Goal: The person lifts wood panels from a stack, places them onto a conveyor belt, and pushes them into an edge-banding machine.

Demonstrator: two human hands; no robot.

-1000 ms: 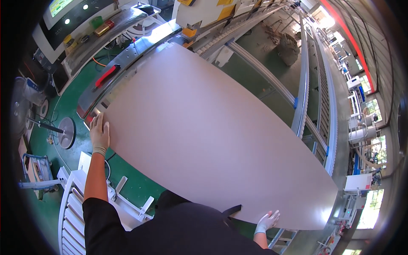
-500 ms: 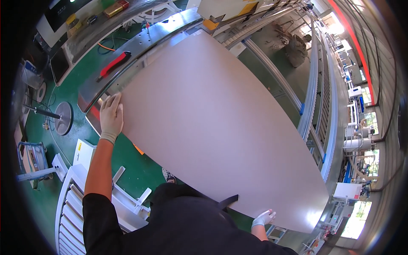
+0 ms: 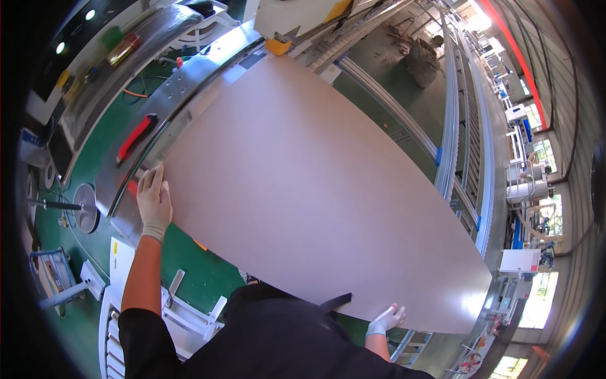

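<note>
A large flat pinkish-brown board (image 3: 315, 189) fills the middle of the view, its far end by a machine. My left hand (image 3: 153, 202), in a pale glove, grips the board's near left corner against a long metal machine bed (image 3: 183, 88). Low at the right, my right hand (image 3: 386, 319), also gloved, holds the board's near edge from below. Both forearms come out of black sleeves.
A red-handled tool (image 3: 136, 136) lies on the metal bed left of the board. Roller conveyor rails (image 3: 451, 151) run along the right side. A white roller frame (image 3: 183, 309) and a round-based stand (image 3: 82, 208) sit on the green floor at lower left.
The board has slid further away along the metal bed toward the machine, and both hands have moved with it while keeping their hold.
</note>
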